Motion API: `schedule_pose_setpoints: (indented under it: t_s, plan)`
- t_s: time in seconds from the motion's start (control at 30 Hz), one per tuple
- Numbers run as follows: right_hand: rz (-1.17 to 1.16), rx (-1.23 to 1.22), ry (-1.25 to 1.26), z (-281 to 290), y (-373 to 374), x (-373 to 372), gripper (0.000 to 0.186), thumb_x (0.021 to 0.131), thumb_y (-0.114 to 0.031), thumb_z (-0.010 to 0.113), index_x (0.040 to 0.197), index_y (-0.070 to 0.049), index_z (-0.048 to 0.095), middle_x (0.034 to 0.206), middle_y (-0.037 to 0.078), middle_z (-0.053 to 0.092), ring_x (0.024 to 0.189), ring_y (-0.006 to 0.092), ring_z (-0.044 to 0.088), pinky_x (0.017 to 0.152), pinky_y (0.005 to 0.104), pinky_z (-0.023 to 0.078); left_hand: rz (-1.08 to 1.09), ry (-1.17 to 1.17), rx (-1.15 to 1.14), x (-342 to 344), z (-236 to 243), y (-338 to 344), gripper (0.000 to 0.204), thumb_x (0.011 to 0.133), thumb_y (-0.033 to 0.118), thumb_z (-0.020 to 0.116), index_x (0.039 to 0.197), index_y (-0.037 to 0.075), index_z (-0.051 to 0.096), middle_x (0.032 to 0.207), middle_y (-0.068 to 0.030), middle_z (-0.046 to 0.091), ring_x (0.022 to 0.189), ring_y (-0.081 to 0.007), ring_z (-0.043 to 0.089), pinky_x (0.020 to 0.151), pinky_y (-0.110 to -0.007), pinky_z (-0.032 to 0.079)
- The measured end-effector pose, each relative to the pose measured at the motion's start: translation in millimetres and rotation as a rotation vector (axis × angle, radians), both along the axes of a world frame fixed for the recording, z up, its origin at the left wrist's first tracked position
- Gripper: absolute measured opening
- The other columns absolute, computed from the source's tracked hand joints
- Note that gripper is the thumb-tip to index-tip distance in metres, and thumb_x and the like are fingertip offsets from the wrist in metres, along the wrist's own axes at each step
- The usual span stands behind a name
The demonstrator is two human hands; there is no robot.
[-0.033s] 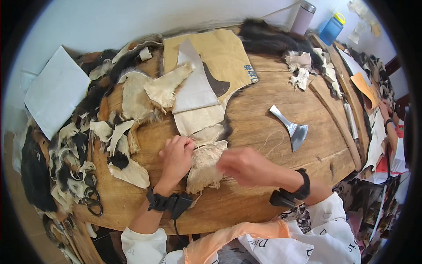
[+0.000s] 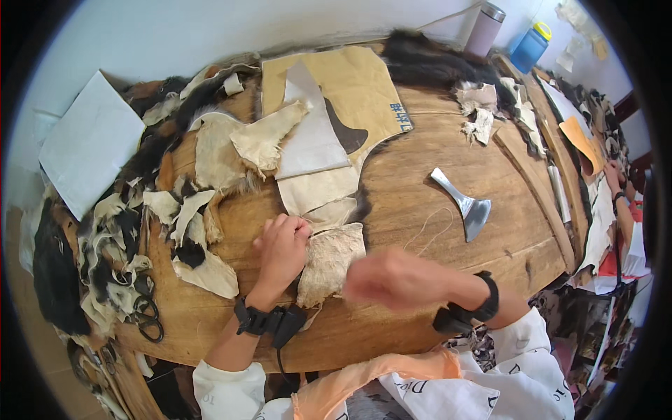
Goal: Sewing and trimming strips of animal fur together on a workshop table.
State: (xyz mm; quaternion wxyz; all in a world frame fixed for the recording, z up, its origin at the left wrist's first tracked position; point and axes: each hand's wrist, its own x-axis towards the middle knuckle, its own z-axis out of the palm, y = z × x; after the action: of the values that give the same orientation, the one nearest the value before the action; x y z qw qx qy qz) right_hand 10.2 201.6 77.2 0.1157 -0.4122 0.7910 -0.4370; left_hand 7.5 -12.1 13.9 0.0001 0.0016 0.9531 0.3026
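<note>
At the near middle of the table, my left hand [image 2: 282, 245] is closed, its fingertips pinching the left edge of a cream piece of hide [image 2: 330, 257] where it meets a larger pale hide [image 2: 318, 190]. My right hand [image 2: 392, 278] is curled shut just right of the small piece and blurred by motion. Whatever lies in its fingers is hidden. A thin pale thread [image 2: 428, 229] loops on the wood beyond the right hand. A grey-white sheet [image 2: 315, 133] lies over the larger hide and a tan paper pattern [image 2: 367, 84].
A metal fan-shaped blade [image 2: 470, 210] rests on the wooden table [image 2: 413, 175] at right. Hide scraps [image 2: 199, 245] and black-handled scissors [image 2: 148, 318] lie left. A wooden strip [image 2: 535, 185], a pink flask [image 2: 484, 29] and a blue bottle [image 2: 530, 49] are right; another person's hand [image 2: 614, 175] works there.
My right hand has shifted slightly toward me. The small hide piece lies flatter and shows more of its right side. My left hand keeps its place.
</note>
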Motion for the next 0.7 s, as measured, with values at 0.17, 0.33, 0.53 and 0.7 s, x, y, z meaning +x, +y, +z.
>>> schedule_pose_setpoints:
  t_s: [0.17, 0.33, 0.53, 0.7]
  plan:
    - [0.403, -0.193, -0.278, 19.4, -7.8, 5.6, 0.009, 0.078, -0.008, 0.06, 0.085, -0.003, 0.058, 0.079, 0.014, 0.059, 0.073, 0.0328, 0.058, 0.064, 0.0386, 0.047, 0.045, -0.009, 0.179, 3.5, 10.6, -3.6, 0.009, 0.08, 0.019, 0.061, 0.078, 0.011, 0.064, 0.083, -0.0028, 0.06, 0.088, -0.024, 0.052, 0.078, -0.039, 0.038]
    - [-0.069, -0.11, -0.098, -23.0, -27.9, -16.5, 0.008, 0.077, -0.006, 0.06, 0.083, -0.002, 0.061, 0.079, 0.013, 0.061, 0.07, 0.0315, 0.06, 0.062, 0.0371, 0.048, -0.533, 0.178, 0.261, 26.8, 31.1, -16.0, 0.017, 0.072, 0.017, 0.072, 0.088, 0.013, 0.072, 0.074, 0.0001, 0.057, 0.077, -0.0197, 0.05, 0.068, -0.032, 0.041]
    - [-0.138, 0.039, -0.002, -39.1, -19.5, -3.7, 0.012, 0.074, -0.003, 0.06, 0.085, -0.003, 0.065, 0.073, 0.012, 0.058, 0.067, 0.0306, 0.06, 0.058, 0.0375, 0.047, 0.002, 0.019, 0.212, 14.9, 15.1, -11.1, 0.022, 0.075, 0.023, 0.069, 0.094, 0.014, 0.071, 0.072, -0.0005, 0.057, 0.075, -0.0191, 0.051, 0.07, -0.035, 0.04]
    - [-0.289, 0.098, 0.079, -37.5, 5.1, -6.6, 0.007, 0.074, -0.005, 0.059, 0.079, -0.003, 0.064, 0.069, 0.012, 0.055, 0.067, 0.0332, 0.058, 0.059, 0.041, 0.047, 0.017, -0.058, 0.279, 5.9, 3.0, -10.9, 0.016, 0.079, 0.025, 0.064, 0.086, 0.011, 0.069, 0.074, -0.002, 0.058, 0.078, -0.0201, 0.054, 0.072, -0.034, 0.04]
